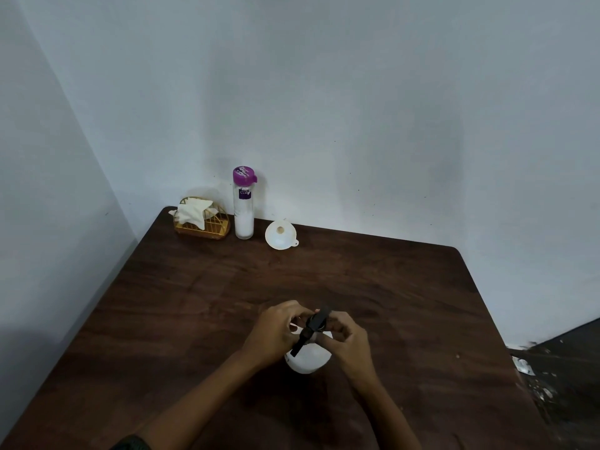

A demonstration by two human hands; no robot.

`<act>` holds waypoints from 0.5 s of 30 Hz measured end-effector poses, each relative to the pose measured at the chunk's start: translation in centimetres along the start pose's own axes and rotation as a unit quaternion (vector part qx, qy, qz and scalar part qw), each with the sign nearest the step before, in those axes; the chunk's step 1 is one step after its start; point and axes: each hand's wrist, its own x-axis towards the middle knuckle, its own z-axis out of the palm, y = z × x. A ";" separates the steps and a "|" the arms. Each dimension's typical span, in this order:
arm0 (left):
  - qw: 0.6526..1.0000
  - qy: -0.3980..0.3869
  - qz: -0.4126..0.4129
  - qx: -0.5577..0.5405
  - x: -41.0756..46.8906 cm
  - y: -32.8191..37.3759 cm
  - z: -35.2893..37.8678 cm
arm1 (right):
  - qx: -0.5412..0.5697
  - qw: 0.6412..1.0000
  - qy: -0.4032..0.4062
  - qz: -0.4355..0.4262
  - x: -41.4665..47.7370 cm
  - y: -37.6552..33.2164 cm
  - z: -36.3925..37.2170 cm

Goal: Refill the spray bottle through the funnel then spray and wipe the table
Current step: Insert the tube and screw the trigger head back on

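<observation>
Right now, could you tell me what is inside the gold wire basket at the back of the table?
A crumpled white cloth fills the gold wire basket and spills over its rim. Whatever lies beneath the cloth is covered.

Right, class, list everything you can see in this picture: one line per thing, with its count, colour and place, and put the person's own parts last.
Table: one, dark brown wood, fills the lower picture, set into the corner.
Walls: two, pale blue-grey, behind and left of the table.
Basket: one, gold wire, far left corner of the table.
Cloth: one, white, in the basket.
Bottle: one, clear with purple cap, part full, upright, right of the basket.
Funnel: one, white, on the table right of the bottle.
Spray bottle: one, white body, black spray head, near middle, between the hands.
Left hand: one, on the spray head.
Right hand: one, on the spray head.
</observation>
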 end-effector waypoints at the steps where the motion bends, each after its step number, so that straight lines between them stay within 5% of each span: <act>1: 1.000 0.002 -0.001 0.003 -0.1 0.0 0.0 | -0.007 1.000 0.009 -0.003 0.0 0.0 0.4; 15: 1.000 0.001 -0.005 0.009 0.0 0.4 -0.2 | -0.004 1.000 -0.008 -0.009 0.3 0.4 -0.2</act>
